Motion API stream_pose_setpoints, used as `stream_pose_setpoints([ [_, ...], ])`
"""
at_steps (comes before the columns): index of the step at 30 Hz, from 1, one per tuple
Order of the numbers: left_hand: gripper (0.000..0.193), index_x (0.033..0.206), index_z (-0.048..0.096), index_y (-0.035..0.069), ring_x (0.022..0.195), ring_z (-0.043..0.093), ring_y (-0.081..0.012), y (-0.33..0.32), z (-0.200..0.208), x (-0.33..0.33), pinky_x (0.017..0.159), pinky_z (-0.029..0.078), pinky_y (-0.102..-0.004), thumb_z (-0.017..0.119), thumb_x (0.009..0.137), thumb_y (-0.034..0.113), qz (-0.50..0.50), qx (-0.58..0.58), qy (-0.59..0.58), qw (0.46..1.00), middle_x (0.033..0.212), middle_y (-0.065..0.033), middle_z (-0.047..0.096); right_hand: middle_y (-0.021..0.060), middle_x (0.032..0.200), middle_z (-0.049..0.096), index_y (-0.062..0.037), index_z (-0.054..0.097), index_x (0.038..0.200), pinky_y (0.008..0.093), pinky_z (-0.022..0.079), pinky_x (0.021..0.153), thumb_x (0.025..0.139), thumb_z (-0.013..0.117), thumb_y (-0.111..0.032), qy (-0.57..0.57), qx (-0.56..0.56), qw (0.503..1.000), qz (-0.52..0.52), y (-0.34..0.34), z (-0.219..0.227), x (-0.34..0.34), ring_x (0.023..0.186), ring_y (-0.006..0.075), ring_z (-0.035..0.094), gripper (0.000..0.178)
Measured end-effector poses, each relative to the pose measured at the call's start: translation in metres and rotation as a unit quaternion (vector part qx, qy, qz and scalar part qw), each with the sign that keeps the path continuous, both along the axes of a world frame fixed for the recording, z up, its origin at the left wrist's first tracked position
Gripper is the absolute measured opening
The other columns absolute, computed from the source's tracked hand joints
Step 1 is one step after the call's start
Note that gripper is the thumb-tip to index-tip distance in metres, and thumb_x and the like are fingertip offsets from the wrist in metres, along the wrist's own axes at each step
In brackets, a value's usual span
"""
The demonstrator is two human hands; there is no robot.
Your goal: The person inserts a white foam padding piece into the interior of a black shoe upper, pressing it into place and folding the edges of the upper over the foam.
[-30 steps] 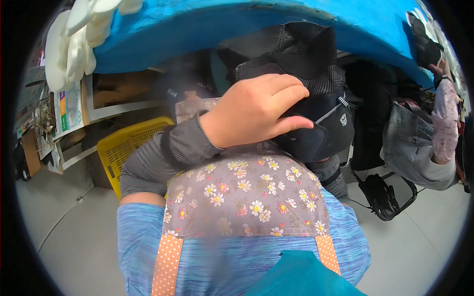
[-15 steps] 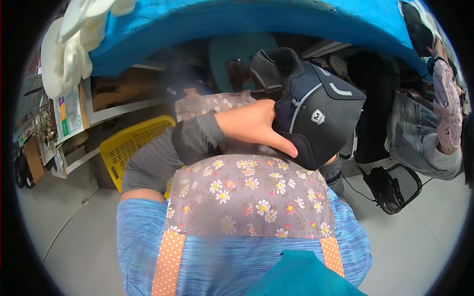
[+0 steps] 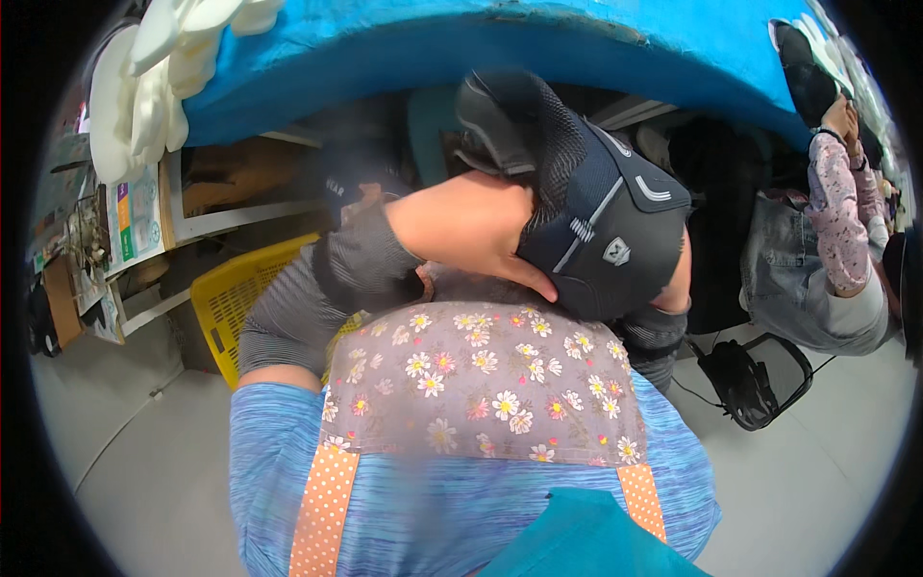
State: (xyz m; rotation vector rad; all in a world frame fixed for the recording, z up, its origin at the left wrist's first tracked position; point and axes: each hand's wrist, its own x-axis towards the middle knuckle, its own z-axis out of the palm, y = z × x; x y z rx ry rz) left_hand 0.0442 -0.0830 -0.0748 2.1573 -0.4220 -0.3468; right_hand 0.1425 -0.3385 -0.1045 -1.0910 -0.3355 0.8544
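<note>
A dark navy and black shoe upper (image 3: 625, 216) hangs tilted above my lap, with a mesh-lined collar, white stripes and a small silver badge. My left hand (image 3: 481, 226) grips it from the left, thumb lying along its lower edge and fingers behind it. Of my right hand (image 3: 681, 274), only a strip near the wrist shows at the upper's right edge. Its fingers are hidden behind the upper, so their state does not show. Below lies a grey flowered apron (image 3: 481, 385) over my blue clothing.
Ahead is a blue-covered table (image 3: 481, 58). White foam pieces (image 3: 144, 106) pile up at its left end. A yellow basket (image 3: 226, 298) stands by my left arm. To the right, a co-worker in a flowered sleeve (image 3: 832, 212) handles a black shoe (image 3: 806, 72); a black bag-like thing (image 3: 745, 375) is below.
The shoe upper has shifted slightly left and up and turned a little, with my left hand still on it. More of my right wrist shows. The co-worker's arms have moved.
</note>
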Motion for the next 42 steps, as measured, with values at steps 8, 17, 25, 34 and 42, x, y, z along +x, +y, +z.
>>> stream_pose_setpoints([
  [8, 0.028, 0.105, 0.063, 0.001, 0.095, 0.064, -0.0378, 0.023, -0.053, 0.017, 0.079, 0.055, -0.0431, 0.064, 0.077, 0.004, -0.027, 0.197, -0.176, 0.964, 0.096, -0.0173, 0.065, 0.0161, 0.140, 0.051, -0.0001, 0.045, 0.140, 0.0400, 0.045, 0.106, 0.098, 0.050, -0.023, -0.072, -0.025, 0.997, 0.006, 0.026, -0.059, -0.017, 0.126, 0.0288, 0.053, 0.049],
  [17, 0.022, 0.116, 0.064, -0.003, 0.094, 0.065, -0.0117, 0.013, 0.012, -0.008, 0.083, 0.053, -0.0268, 0.055, 0.099, 0.008, 0.248, -0.270, 0.072, 0.928, 0.104, -0.0084, 0.069, 0.0158, 0.139, 0.051, -0.0004, 0.045, 0.141, 0.0398, 0.045, 0.105, 0.097, 0.051, -0.023, -0.057, -0.040, 0.997, 0.024, 0.054, -0.073, -0.018, 0.126, 0.0284, 0.053, 0.049],
  [25, 0.041, 0.143, 0.044, 0.000, 0.120, 0.056, -0.0207, -0.011, -0.059, -0.006, 0.105, 0.043, -0.0293, 0.041, 0.105, 0.015, 0.322, -0.384, 0.057, 0.863, 0.136, -0.0124, 0.055, 0.0155, 0.137, 0.052, -0.0008, 0.044, 0.141, 0.0395, 0.045, 0.104, 0.097, 0.052, -0.023, -0.055, -0.063, 0.995, 0.045, 0.052, -0.074, -0.025, 0.125, 0.0281, 0.054, 0.050],
  [34, 0.025, 0.120, 0.052, 0.001, 0.105, 0.063, -0.0200, -0.007, -0.073, 0.008, 0.091, 0.048, -0.0301, 0.056, 0.099, 0.014, 0.311, -0.427, -0.123, 0.840, 0.115, -0.0109, 0.065, 0.0152, 0.136, 0.053, -0.0011, 0.044, 0.141, 0.0393, 0.045, 0.104, 0.096, 0.054, -0.022, -0.052, -0.068, 0.995, 0.045, 0.059, -0.083, -0.026, 0.124, 0.0276, 0.054, 0.051],
  [42, 0.015, 0.103, 0.050, 0.006, 0.075, 0.064, -0.0432, 0.005, -0.080, 0.006, 0.061, 0.049, -0.0491, 0.058, 0.095, 0.015, 0.391, -0.085, -0.233, 0.886, 0.080, -0.0215, 0.065, 0.0150, 0.135, 0.053, -0.0014, 0.044, 0.141, 0.0391, 0.046, 0.103, 0.095, 0.055, -0.022, -0.064, -0.086, 0.993, 0.044, 0.047, -0.078, -0.024, 0.123, 0.0273, 0.054, 0.052],
])
